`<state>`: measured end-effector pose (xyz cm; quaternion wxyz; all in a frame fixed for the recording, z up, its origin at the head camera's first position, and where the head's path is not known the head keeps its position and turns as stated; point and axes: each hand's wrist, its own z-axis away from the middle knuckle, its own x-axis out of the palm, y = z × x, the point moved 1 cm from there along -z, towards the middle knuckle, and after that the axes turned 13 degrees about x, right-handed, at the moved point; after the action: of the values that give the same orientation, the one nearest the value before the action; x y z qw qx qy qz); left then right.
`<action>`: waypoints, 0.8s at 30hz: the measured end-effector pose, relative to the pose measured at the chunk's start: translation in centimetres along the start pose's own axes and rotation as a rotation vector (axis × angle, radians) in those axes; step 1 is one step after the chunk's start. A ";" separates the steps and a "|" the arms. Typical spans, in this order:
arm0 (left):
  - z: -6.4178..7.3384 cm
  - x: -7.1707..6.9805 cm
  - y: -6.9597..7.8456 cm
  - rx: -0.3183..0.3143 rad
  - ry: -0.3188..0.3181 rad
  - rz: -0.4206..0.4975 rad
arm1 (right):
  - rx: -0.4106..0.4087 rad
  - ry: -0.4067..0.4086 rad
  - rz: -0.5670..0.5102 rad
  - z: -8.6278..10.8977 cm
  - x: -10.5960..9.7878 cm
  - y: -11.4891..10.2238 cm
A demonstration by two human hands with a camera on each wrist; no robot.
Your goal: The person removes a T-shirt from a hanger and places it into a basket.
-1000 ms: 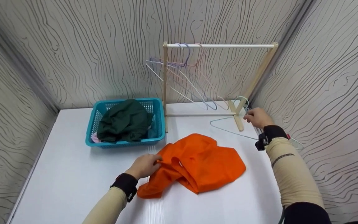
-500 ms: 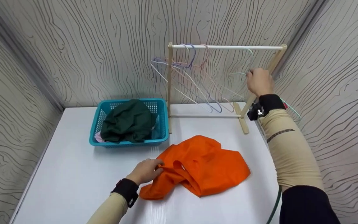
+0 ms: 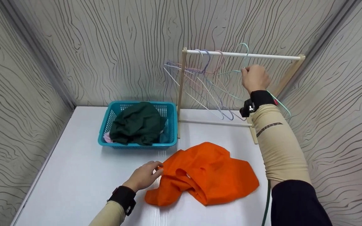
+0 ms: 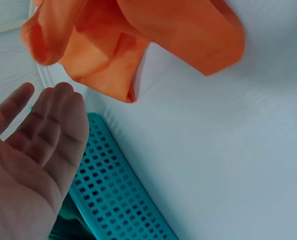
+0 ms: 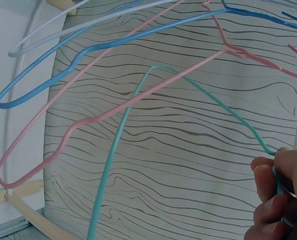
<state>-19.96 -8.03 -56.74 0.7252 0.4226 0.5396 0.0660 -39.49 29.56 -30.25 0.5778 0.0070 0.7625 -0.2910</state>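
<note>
In the head view my right hand (image 3: 256, 78) grips a mint-green wire clothes hanger (image 5: 116, 135) just below its hook. The hook overlaps the white rail (image 3: 272, 56) of the small wooden rack in this view. My left hand (image 3: 143, 176) is at the left edge of a crumpled orange garment (image 3: 218, 180) lying on the white table. In the left wrist view its fingers are extended, with a gap between them and the cloth.
White, blue and pink hangers (image 5: 83, 121) hang on the rack's left part. Left of the rack stands a teal basket (image 3: 105, 144) with a dark green cloth (image 3: 137, 124) and a bit of pink fabric (image 3: 107, 137) in it. Patterned wall panels (image 3: 118, 34) surround the white table (image 3: 74, 175).
My right hand has raised the mint-green hanger from the rack's right foot to the rail, then shifted left. My left hand has loosened from the orange garment, its fingers straightening.
</note>
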 end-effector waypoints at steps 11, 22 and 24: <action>0.9 -0.1 -1.2 -0.026 0.036 -0.005 | -0.059 -0.135 0.042 0.5 1.9 1.3; -0.9 -0.1 0.6 -0.007 0.012 -0.011 | -0.080 -0.122 -0.008 3.0 2.3 4.2; -1.9 0.0 1.4 -0.017 0.011 -0.024 | -0.089 -0.064 -0.021 3.7 2.5 5.0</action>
<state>-21.06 -6.11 -55.96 0.7263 0.4095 0.5483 0.0641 -35.37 31.25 -35.20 0.5984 -0.0360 0.7560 -0.2630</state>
